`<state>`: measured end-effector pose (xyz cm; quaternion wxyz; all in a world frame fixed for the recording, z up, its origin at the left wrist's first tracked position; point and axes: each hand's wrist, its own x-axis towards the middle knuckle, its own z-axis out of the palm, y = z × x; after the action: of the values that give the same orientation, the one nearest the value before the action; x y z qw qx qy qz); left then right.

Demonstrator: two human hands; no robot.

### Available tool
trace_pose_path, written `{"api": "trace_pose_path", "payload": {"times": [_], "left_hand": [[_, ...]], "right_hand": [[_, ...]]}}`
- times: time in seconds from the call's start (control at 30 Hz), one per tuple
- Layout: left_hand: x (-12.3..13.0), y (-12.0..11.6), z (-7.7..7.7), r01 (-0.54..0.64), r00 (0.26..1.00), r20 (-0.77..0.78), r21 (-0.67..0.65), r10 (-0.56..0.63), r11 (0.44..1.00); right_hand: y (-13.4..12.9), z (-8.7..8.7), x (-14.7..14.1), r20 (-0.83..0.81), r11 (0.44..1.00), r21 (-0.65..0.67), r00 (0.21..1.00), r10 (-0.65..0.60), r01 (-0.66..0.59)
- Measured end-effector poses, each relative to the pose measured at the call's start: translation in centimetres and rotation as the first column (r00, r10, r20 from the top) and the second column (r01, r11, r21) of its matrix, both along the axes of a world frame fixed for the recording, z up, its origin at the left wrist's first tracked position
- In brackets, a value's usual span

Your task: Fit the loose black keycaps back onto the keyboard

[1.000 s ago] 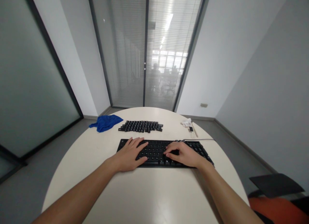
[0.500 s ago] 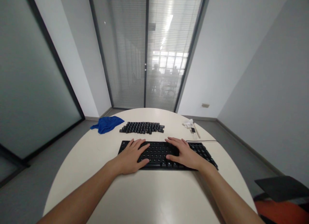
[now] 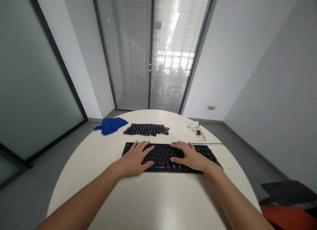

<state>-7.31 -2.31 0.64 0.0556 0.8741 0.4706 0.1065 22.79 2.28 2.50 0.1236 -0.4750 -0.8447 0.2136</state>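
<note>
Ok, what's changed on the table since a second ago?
The right hand has opened: its fingers, bunched over the keyboard a second ago, now spread toward the far edge. I can't tell whether it let anything go. The left hand, loose keycaps and blue cloth stayed put.

the left hand [image 3: 133, 160] is splayed palm-down, and the right hand [image 3: 190, 157] arches palm-down, loosely spread.

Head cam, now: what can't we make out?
- Head view: parts of the keyboard, covered by the left hand and right hand.
- Head view: lettering on the loose keycaps, too small.
- Head view: rest of the chair, cut off by the frame edge.
- Head view: shapes behind the blinds, blurred.
</note>
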Motion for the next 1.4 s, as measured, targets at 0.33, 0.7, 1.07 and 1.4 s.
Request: {"api": "trace_pose_path", "payload": {"times": [0.33, 0.7, 1.07, 1.4], "left_hand": [[0.1, -0.1, 0.1, -0.014, 1.0, -0.015, -0.008, 0.014, 1.0], [0.0, -0.1, 0.2, -0.015, 1.0, -0.004, -0.012, 0.015, 1.0], [0.1, -0.1, 0.3, -0.011, 1.0, -0.014, -0.021, 0.011, 1.0], [-0.1, 0.0, 0.0, -0.007, 1.0, -0.002, -0.019, 0.007, 1.0]], "right_hand": [[0.0, 0.9, -0.2, 0.047, 0.997, -0.075, 0.999, 0.009, -0.005], [0.1, 0.2, 0.1, 0.078, 0.999, -0.033, 0.997, -0.004, 0.006], [-0.6, -0.3, -0.1, 0.069, 0.992, 0.123, 0.997, 0.023, -0.031], [2.5, -0.3, -4.6, 0.059, 0.961, 0.276, 0.997, -0.054, 0.036]]}}
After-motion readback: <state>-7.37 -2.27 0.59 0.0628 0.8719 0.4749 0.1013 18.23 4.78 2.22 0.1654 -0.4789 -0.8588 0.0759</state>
